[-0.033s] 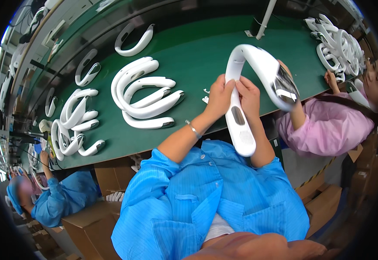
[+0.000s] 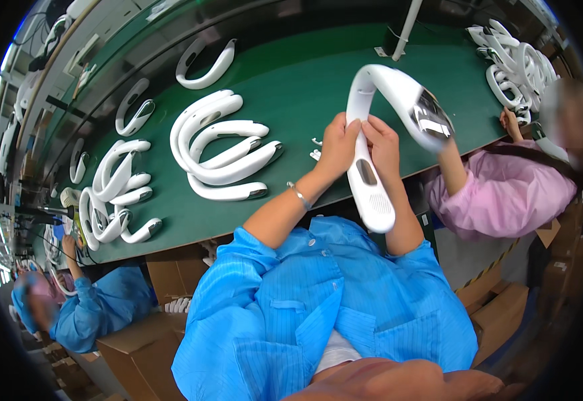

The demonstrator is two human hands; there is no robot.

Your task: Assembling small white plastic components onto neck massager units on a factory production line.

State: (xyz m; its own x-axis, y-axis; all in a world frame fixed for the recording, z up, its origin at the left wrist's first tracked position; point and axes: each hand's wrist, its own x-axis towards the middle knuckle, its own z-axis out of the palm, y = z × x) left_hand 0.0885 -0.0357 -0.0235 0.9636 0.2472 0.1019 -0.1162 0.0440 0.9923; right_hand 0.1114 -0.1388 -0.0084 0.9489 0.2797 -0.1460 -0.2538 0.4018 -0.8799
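Observation:
A white U-shaped neck fan [image 2: 375, 204] is held up in front of my chest, over the table's near edge. My left hand [image 2: 340, 146] closes on one of its arms from the left, and my right hand [image 2: 382, 144] grips the same arm from the right, fingers near each other. That arm points down towards me and shows a dark oval panel and a vent grille. The other arm bends over to the right and ends in a glossy dark panel. Small white parts [image 2: 315, 154] lie on the table just left of my hands.
Several neck fans [image 2: 201, 175] lie nested on the green table [image 2: 291, 87], with another cluster [image 2: 108, 187] farther left. A heap of them [image 2: 522, 73] is at the far right, beside a co-worker in pink [image 2: 505, 190]. Another co-worker in blue [image 2: 108, 301] sits left. Cardboard boxes [image 2: 141, 354] stand below.
The neck fan has tilted slightly: its right-hand arm with the glossy panel has shifted up and left. Both hands keep their hold.

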